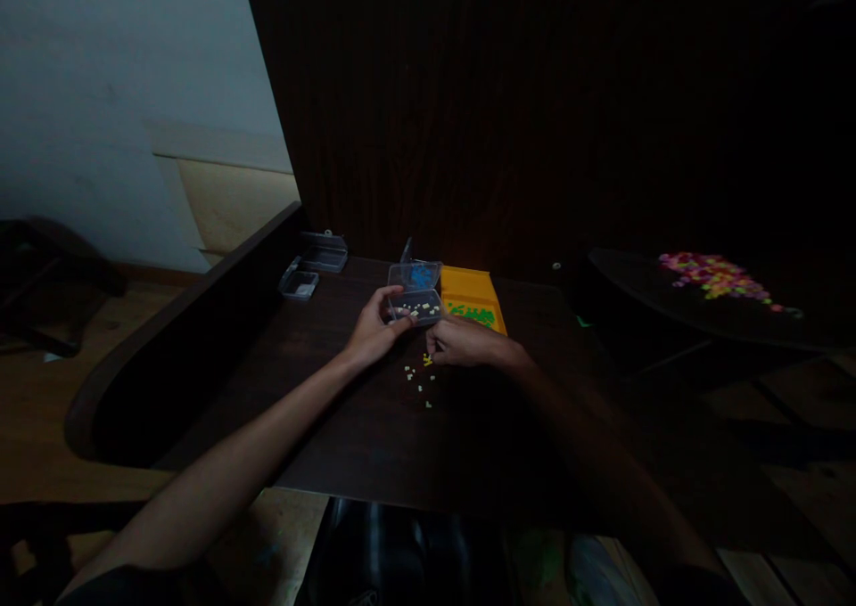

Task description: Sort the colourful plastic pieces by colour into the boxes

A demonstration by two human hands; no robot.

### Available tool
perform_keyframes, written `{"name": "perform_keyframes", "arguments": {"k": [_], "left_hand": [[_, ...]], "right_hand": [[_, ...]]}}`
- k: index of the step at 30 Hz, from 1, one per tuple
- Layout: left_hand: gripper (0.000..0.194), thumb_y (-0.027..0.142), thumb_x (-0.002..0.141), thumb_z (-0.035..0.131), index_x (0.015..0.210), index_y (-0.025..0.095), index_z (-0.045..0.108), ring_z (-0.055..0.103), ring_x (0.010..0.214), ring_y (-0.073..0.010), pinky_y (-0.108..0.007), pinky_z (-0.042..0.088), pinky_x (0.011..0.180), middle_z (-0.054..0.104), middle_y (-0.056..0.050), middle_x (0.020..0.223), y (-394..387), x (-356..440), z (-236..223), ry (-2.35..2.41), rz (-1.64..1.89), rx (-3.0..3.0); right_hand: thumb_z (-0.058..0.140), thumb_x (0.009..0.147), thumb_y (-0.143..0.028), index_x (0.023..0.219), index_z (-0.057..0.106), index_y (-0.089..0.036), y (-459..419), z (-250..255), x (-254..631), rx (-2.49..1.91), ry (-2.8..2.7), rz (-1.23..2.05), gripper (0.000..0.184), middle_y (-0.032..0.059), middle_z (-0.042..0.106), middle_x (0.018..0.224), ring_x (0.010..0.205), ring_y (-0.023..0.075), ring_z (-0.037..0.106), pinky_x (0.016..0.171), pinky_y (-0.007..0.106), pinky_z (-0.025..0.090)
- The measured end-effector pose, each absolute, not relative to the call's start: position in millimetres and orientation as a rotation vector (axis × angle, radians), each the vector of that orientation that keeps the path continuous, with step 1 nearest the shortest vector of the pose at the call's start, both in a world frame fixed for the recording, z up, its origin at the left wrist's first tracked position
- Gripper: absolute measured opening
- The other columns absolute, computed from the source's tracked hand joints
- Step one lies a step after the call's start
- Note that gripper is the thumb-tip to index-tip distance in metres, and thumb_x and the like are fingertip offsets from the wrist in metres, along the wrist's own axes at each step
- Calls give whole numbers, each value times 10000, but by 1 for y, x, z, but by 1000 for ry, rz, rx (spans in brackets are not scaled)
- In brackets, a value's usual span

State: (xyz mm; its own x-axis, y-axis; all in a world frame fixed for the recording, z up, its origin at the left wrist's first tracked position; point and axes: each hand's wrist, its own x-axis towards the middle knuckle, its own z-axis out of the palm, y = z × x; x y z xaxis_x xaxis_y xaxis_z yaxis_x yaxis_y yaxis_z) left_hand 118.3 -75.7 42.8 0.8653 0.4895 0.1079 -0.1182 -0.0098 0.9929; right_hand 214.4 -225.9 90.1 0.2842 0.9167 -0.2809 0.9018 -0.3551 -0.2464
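My left hand [379, 327] grips the near left side of a small clear plastic box [423, 307] with its lid up. Several pale pieces lie inside that box. Just right of its front edge is my right hand [461, 340], fingers bent together and pointing down beside a few small yellow pieces [427, 359] on the dark desk. Whatever its fingertips pinch, if anything, is too small to make out. Several loose whitish pieces [410, 374] are scattered on the desk below both hands.
Behind the clear box stands another clear box with blue pieces [421, 275]. An open yellow case [466, 282] holding green pieces is to its right. Two clear boxes [299, 284] sit at the back left. Colourful pieces [719, 278] are heaped on a dark surface at far right.
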Motion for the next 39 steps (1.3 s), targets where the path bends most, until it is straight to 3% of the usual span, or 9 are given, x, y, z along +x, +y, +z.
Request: {"name": "perform_keyframes", "arguments": {"k": [4,9,18,26,32,39], "left_hand": [[581,195,621,765,1155,173,534,637,860,-163,-289,513,763,655,-35,954,-76,118,43,315,471,1512],[572,209,612,771,1134,168,541,622,851,-152,-286,508,755,635,-64,1070,-78,116,44,294,454,1518],[584,195,596,769,1131,159,539,620,858,-160,-311,516,786,633,-61,1027,-77,117,39,312,449,1538],[584,210,615,766,1147,150,532,617,853,-167,-319,518,781,637,-64,1007,-77,117,41,294,448,1567],[592,233,641,762,1168,165,501,607,877,-155,-284,503,769,621,-47,979,-82,112,42,199,369,1543],[592,248,640,781,1156,164,505,619,859,-156,-302,508,788,620,-34,911,-88,108,44,108,298,1530]], "right_hand": [[637,750,-200,871,683,-148,-231,101,218,-2408,-1737,661,139,3,616,728,650,113,513,548,201,319],[585,768,-190,857,656,-140,-243,117,229,-2262,-1639,591,124,-55,507,582,539,86,455,519,202,288],[622,757,-191,872,678,-141,-231,100,222,-2441,-1742,522,138,26,613,756,676,130,498,577,213,307],[603,780,-177,871,671,-127,-244,117,233,-2305,-1643,483,125,-40,529,620,574,85,457,560,197,284],[615,795,-200,902,667,-124,-246,117,237,-2352,-1606,324,141,-27,531,653,606,95,441,584,206,264],[594,808,-143,839,669,-130,-243,115,233,-2389,-1649,381,83,-12,551,655,603,97,449,575,207,258]]}}
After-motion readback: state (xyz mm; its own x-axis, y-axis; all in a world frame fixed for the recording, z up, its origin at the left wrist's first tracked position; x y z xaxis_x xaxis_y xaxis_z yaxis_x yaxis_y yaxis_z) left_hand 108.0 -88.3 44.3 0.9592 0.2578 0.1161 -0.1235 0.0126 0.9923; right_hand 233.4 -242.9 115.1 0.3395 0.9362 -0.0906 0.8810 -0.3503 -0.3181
